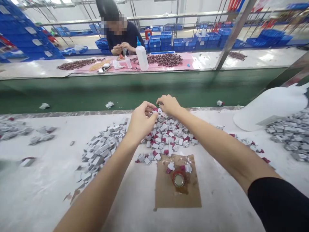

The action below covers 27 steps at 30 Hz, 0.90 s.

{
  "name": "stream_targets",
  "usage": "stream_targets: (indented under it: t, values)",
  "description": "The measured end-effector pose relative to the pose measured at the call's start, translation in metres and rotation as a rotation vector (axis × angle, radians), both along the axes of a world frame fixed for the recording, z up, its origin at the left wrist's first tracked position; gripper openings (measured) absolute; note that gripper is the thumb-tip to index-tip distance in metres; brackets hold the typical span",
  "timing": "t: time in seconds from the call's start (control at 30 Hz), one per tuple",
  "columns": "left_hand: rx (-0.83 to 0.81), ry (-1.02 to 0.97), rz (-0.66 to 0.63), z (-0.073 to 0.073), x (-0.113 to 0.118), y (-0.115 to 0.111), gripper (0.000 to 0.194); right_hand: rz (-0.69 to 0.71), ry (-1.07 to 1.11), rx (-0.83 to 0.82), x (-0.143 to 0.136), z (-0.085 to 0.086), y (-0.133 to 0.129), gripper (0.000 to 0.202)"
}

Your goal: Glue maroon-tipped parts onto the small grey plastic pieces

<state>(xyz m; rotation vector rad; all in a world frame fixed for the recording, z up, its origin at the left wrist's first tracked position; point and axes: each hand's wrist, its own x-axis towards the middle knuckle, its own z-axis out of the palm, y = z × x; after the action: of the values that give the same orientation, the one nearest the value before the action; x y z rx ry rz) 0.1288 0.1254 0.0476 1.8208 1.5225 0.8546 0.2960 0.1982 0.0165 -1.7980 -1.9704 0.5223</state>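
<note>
Nearest, a brown card [178, 190] carries a round cap [179, 179] on the table [43, 193]. Farther off, both hands pinch small pieces atop the red-and-white pile [169, 137]: left hand [141, 120] and right hand [169, 104] each in a clenched fingertip grip. Sweeping forearms could scatter pieces.

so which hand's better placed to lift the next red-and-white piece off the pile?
Probably the left hand: its fingertips already pinch at a piece on the pile of red-and-white pieces. The right hand rests curled at the pile's far edge, beside it.
</note>
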Motion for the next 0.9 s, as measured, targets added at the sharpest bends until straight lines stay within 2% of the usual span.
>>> stream_targets:
  t: [0.07, 0.17, 0.23, 0.3, 0.37, 0.43, 0.47, 0.53, 0.6, 0.63, 0.7, 0.77, 0.9]
  values:
    - [-0.045, 0.006, -0.044, -0.003, 0.022, 0.023, 0.016, -0.034, -0.065, -0.003, 0.015, -0.003, 0.009, 0.042]
    - [-0.131, 0.028, -0.125, -0.011, 0.048, 0.051, 0.019, -0.152, -0.135, 0.019, 0.062, 0.003, 0.003, 0.030]
    - [-0.162, 0.056, -0.164, -0.015, 0.062, 0.065, 0.021, -0.271, -0.183, 0.034, 0.102, 0.011, -0.009, 0.022]
    - [-0.172, 0.092, -0.192, -0.019, 0.076, 0.076, 0.020, -0.407, -0.239, 0.038, 0.140, 0.016, -0.024, 0.026]
    - [-0.174, 0.134, -0.216, -0.022, 0.091, 0.083, 0.016, -0.515, -0.292, 0.019, 0.169, 0.015, -0.039, 0.022]
    - [-0.176, 0.187, -0.236, -0.025, 0.108, 0.088, 0.012, -0.573, -0.330, -0.023, 0.186, 0.008, -0.052, 0.013]
    - [-0.177, 0.219, -0.244, -0.026, 0.116, 0.089, 0.012, -0.584, -0.342, -0.047, 0.191, 0.003, -0.056, 0.012]
    - [-0.170, 0.296, -0.242, -0.029, 0.129, 0.088, 0.021, -0.585, -0.352, -0.083, 0.193, -0.005, -0.061, 0.023]
    - [-0.147, 0.371, -0.215, -0.031, 0.133, 0.085, 0.026, -0.573, -0.348, -0.090, 0.190, -0.009, -0.063, 0.033]
    - [-0.130, 0.403, -0.198, -0.031, 0.132, 0.082, 0.026, -0.565, -0.341, -0.085, 0.187, -0.008, -0.065, 0.031]
    - [-0.094, 0.454, -0.174, -0.030, 0.122, 0.075, 0.028, -0.541, -0.321, -0.066, 0.178, -0.003, -0.074, 0.020]
    - [-0.065, 0.498, -0.168, -0.028, 0.107, 0.069, 0.033, -0.502, -0.295, -0.050, 0.167, 0.003, -0.092, 0.019]
    - [-0.081, 0.551, -0.204, -0.028, 0.075, 0.058, 0.036, -0.424, -0.272, -0.052, 0.143, 0.007, -0.155, 0.030]
